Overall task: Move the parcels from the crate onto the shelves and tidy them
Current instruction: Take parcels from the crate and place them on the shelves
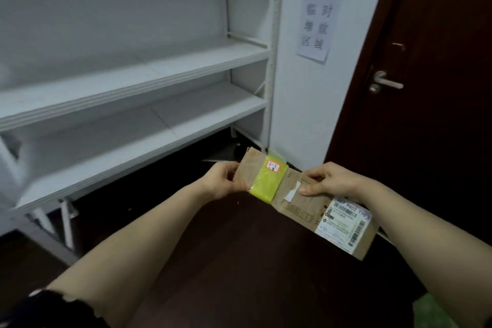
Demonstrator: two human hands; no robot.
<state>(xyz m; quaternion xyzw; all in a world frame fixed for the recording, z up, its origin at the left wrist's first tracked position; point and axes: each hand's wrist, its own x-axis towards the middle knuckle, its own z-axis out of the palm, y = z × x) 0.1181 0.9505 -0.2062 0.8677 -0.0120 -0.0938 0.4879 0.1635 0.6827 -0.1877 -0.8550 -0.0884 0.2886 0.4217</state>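
Left hand (pixel 222 181) and right hand (pixel 328 181) gripping parcel (pixel 295 194) by ends, fingers clamped, label up for reading, right of shelves (pixel 138 80).

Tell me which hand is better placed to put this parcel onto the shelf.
Left, probably. The left hand grips the parcel at the end nearest the shelves, which stand on that side; the right hand holds it farther away.

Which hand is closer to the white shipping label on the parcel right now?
Right. The right hand grips the middle of the parcel, just beside the shipping label. The left hand holds the far end, beyond the yellow band.
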